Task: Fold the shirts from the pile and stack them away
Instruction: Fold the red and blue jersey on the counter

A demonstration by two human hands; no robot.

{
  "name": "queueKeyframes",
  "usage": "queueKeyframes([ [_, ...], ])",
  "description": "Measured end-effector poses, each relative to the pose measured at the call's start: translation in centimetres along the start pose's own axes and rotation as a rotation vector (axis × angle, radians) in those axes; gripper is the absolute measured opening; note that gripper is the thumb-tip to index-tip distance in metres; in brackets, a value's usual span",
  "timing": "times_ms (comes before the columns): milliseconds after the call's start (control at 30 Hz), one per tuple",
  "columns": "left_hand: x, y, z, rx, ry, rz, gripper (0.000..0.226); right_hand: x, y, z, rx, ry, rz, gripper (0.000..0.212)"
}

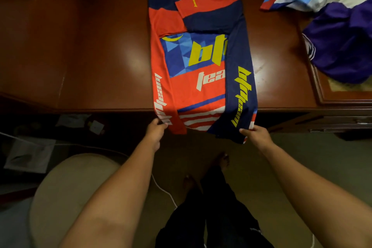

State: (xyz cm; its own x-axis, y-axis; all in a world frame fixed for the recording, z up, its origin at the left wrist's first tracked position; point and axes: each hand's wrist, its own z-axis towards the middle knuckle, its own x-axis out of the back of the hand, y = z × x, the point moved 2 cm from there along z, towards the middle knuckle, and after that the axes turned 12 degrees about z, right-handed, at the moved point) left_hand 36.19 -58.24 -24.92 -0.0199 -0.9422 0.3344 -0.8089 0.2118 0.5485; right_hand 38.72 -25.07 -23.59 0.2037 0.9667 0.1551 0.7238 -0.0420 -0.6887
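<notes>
Red-and-navy shirt [193, 78] lies lengthwise, collar away, hem pinched by both hands

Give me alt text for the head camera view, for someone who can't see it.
Two hands, left and right, pinch the bottom corners of a red and navy jersey, sides folded in, hanging over the edge of a wooden desk. A pile of shirts lies at far right.

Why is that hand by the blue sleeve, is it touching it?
Touching. The head view shows the right hand pinching the bottom edge of the navy sleeve.
</notes>
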Motion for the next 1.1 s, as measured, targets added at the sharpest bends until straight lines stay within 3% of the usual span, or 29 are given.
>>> queueKeyframes([
  [133,-0.1,-0.9,-0.5,-0.052,0.07,0.073,0.038,-0.2,0.5,0.1,-0.011,-0.004,0.004,0.024],
  [233,0.1,-1.3,-1.5,-0.054,0.099,0.093,0.041,-0.1,1.1,-0.3,-0.026,0.023,0.028,0.014],
  [433,-0.8,-3.3,-3.0,-0.011,-0.068,0.01,0.031,0.0,1.8,-1.4,-0.094,0.028,0.168,0.014],
  [567,-1.0,-4.4,-4.0,0.053,-0.156,0.157,0.014,0.1,2.1,-1.7,-0.114,0.043,0.189,0.022],
  [633,-0.9,-4.9,-4.5,0.06,-0.158,0.19,0.022,0.2,2.2,-2.1,-0.12,0.049,0.154,0.024],
  [767,-0.3,-5.4,-5.8,0.027,-0.054,0.081,0.033,0.2,1.7,-3.5,-0.102,0.069,0.112,0.023],
  [967,0.7,-3.4,-7.8,-0.107,0.091,-0.057,0.014,0.3,0.4,-6.2,-0.042,0.159,0.049,0.023],
  [1100,1.9,-0.9,-9.1,-0.132,0.148,-0.109,0.027,0.6,-2.1,-7.9,0.042,0.229,-0.033,0.022],
])
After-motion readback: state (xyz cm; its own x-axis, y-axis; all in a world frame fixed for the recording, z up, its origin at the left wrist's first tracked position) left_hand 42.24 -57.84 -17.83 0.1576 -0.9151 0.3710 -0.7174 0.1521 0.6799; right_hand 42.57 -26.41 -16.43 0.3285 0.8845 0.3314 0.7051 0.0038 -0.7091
